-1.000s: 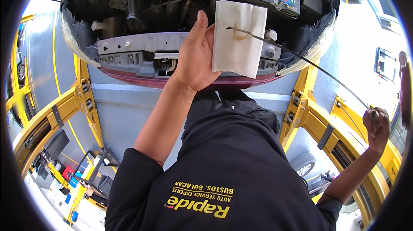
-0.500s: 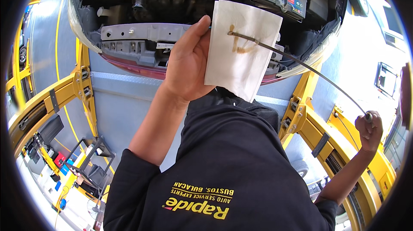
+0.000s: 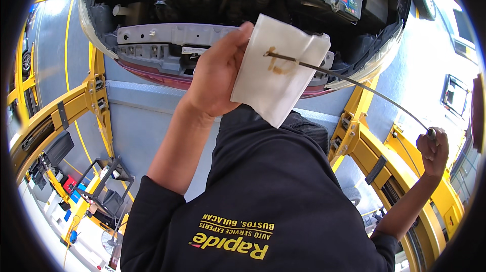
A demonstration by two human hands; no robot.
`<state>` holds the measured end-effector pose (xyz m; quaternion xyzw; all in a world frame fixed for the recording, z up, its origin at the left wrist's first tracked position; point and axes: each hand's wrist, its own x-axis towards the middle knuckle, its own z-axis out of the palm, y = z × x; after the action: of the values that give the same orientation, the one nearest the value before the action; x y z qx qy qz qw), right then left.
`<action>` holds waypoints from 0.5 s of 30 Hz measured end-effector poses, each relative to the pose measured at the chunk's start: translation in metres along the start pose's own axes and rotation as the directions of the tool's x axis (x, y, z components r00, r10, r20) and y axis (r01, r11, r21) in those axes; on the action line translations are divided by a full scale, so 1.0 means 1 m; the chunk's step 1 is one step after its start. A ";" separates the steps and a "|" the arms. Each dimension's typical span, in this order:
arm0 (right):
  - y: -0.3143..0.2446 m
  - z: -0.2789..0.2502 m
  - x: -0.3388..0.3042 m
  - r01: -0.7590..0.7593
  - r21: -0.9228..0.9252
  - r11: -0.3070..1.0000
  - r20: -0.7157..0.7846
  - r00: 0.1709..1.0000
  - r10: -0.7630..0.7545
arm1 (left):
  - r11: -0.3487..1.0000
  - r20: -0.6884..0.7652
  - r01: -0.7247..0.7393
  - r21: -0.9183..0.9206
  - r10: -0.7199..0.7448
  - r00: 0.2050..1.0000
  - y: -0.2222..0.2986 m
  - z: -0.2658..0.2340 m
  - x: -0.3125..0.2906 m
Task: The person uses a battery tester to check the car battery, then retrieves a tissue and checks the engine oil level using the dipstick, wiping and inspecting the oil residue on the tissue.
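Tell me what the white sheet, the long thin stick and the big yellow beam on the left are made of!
White sheet: probably dull paper, maybe cloth; it creases and has a soaked-in-looking brown stain.
Long thin stick: likely metal, dark with a slight sheen, stiff-looking though thin.
Yellow beam: probably painted metal, smooth and evenly coloured.

Left forearm (image 3: pixel 172 145): we can pass between it and the left yellow lift arm (image 3: pixel 76 101).
Thin rod (image 3: pixel 354 83): it bars our way across, spanning from the white paper (image 3: pixel 268 94) to our right hand (image 3: pixel 434 153).
Engine bay (image 3: pixel 202 8): our left hand (image 3: pixel 215 77) and the paper stand before part of the grey crossbar (image 3: pixel 172 35).
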<state>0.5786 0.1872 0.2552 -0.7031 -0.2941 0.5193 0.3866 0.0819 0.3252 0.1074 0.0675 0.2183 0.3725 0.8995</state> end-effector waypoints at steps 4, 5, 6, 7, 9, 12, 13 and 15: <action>0.000 -0.004 0.002 0.006 -0.056 0.998 -0.016 1.000 -0.007 | 0.909 -0.085 0.105 0.403 -0.077 0.993 0.007 0.005 -0.001; 0.000 -0.005 0.002 0.003 -0.065 0.998 -0.024 1.000 -0.004 | 0.858 -0.091 0.111 0.501 -0.075 0.993 0.009 0.010 0.000; -0.001 -0.006 0.003 -0.002 -0.074 0.997 -0.033 0.999 0.000 | 0.797 -0.097 0.116 0.593 -0.073 0.993 0.011 0.016 0.001; -0.003 -0.007 0.004 -0.010 -0.080 0.997 -0.047 0.999 0.006 | 0.725 -0.102 0.121 0.678 -0.070 0.992 0.013 0.022 0.003; -0.008 -0.010 0.004 -0.038 -0.046 0.998 -0.023 0.999 0.037 | 0.658 -0.102 0.082 0.748 -0.008 0.995 0.014 0.027 0.002; -0.019 -0.011 0.003 -0.086 -0.012 0.996 0.030 0.996 0.086 | 0.563 -0.060 0.013 0.826 0.066 0.996 0.011 0.025 0.001; -0.023 -0.008 0.001 -0.098 -0.015 0.995 0.037 0.994 0.099 | 0.583 -0.056 0.008 0.813 0.064 0.996 0.011 0.024 0.001; -0.027 -0.007 0.000 -0.092 -0.123 0.988 -0.040 0.995 0.088 | 0.621 -0.069 0.014 0.784 0.066 0.995 0.012 0.019 -0.001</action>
<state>0.5854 0.2001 0.2793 -0.7474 -0.2871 0.5046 0.3231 0.0819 0.3341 0.1287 0.4384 0.3984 0.2559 0.7639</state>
